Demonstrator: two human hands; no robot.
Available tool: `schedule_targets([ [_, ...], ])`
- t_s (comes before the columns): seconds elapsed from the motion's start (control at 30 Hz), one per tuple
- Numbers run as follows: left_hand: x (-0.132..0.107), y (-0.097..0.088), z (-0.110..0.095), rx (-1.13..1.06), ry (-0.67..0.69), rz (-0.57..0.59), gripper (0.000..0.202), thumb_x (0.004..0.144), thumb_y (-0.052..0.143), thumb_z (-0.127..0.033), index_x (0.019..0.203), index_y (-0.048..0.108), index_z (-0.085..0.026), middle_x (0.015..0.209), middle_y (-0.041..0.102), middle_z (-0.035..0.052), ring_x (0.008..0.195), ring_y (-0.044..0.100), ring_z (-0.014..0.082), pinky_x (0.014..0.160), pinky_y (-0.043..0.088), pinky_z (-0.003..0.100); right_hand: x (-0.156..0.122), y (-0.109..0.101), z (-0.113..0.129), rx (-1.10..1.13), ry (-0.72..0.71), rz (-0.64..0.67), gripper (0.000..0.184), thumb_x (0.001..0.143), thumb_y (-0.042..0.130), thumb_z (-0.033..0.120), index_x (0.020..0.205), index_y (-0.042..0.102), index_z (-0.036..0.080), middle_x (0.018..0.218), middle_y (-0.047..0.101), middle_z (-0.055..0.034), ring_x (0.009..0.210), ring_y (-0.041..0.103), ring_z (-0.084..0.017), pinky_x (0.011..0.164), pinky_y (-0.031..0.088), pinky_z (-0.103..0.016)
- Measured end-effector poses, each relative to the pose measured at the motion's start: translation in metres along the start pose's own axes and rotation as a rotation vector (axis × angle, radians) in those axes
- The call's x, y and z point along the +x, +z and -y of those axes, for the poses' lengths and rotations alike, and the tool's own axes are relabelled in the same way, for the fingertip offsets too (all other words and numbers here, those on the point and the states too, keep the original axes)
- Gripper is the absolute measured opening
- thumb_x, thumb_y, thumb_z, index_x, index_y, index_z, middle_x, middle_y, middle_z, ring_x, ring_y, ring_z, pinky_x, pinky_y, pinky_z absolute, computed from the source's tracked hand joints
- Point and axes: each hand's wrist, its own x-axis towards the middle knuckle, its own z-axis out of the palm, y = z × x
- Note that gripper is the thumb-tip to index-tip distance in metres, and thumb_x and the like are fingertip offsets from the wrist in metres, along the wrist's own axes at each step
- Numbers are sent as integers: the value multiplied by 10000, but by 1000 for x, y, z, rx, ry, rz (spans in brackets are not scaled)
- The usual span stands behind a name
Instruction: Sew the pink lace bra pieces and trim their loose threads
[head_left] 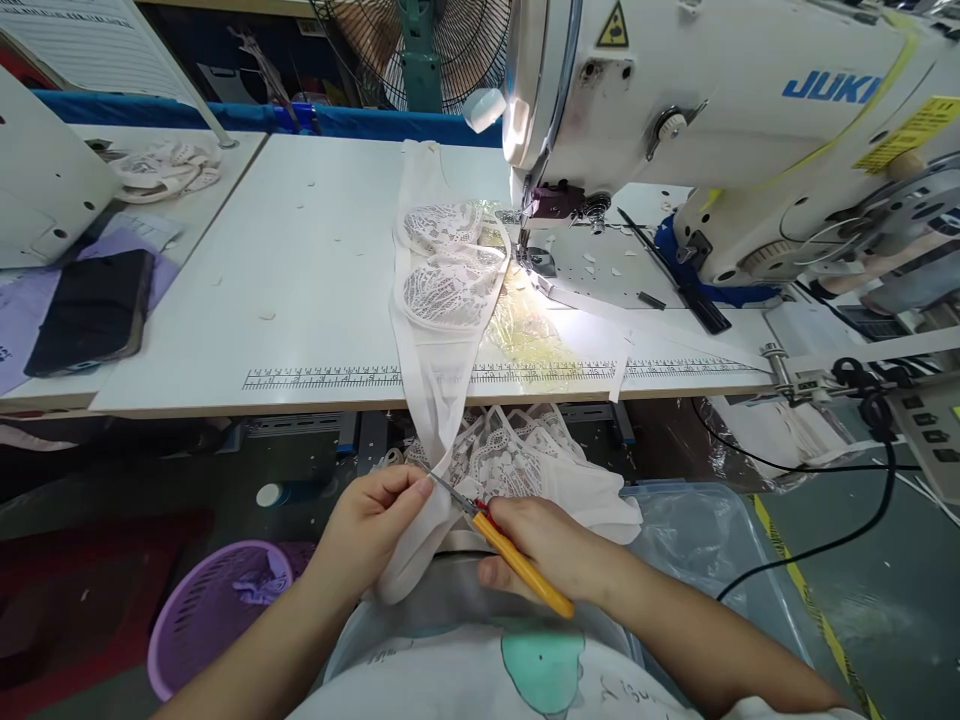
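Observation:
My left hand point(371, 525) pinches a white fabric strap point(431, 400) that hangs down off the table edge from a white lace garment point(450, 270). In my right hand point(544, 545) are yellow-handled thread snips point(517, 565), fingers wrapped round them, with the metal tips touching the strap right beside my left fingertips. More white lace pieces point(525, 460) hang below the table in front of me. The lace garment lies on the table next to the needle of a white sewing machine point(712, 120).
A black phone point(90, 310) lies on purple paper at the left. A purple basket point(210, 610) stands on the floor at lower left, a clear plastic bin point(697, 550) at lower right. A fan point(420, 50) stands behind the table. Black cables hang at right.

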Motion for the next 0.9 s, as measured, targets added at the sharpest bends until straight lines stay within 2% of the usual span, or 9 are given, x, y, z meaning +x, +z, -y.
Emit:
schedule_targets([
  [0.13,0,0,1,15,14,26,269,673,583,-379,491,565,-180,499,450,-30,483,369,106,426,305,201,0,8,-3,127,23,-31,380,757,592,464,616,345,212,569,405,47,501,358,-99,468,278,-232],
  [0.3,-1,0,2,68,73,63,252,719,566,-362,554,628,-182,550,551,-7,531,466,128,486,378,212,-3,14,-10,250,4,-116,361,757,569,443,595,337,218,549,371,52,494,345,-98,467,281,-235],
  [0.43,-5,4,1,155,173,136,214,744,563,-348,666,690,-194,673,679,33,643,592,183,589,463,250,-10,1,-6,234,45,-345,385,662,673,469,654,383,217,651,480,26,581,441,-131,521,365,-252],
  [0.53,-8,11,0,209,233,139,209,754,561,-319,869,685,-197,767,719,47,698,637,198,634,493,271,-12,-8,2,308,-78,-493,283,692,647,398,759,445,210,811,565,-29,743,530,-181,657,441,-307],
  [0.6,-11,18,0,230,273,160,272,771,546,-302,1008,618,-193,704,705,24,634,630,175,590,487,257,-11,-9,8,407,-169,-495,215,722,610,341,799,456,212,852,587,-39,808,553,-192,695,454,-313],
  [0.7,-12,27,2,259,370,206,272,799,511,-269,1063,528,-205,614,669,-27,554,605,139,550,470,227,-7,-6,11,494,-158,-449,179,707,595,269,810,460,214,750,552,4,667,513,-145,590,438,-259],
  [0.8,-8,30,4,358,486,242,210,826,477,-272,1022,517,-211,672,695,-11,593,633,143,562,477,224,-10,-6,6,423,-144,-487,157,667,574,203,777,462,207,686,489,31,582,433,-116,534,393,-233],
  [0.9,1,19,7,634,563,295,198,853,429,-310,932,574,-203,786,714,36,691,656,186,598,485,266,-22,-13,-5,249,-179,-615,150,663,562,159,783,482,202,731,504,7,645,466,-142,569,398,-254],
])
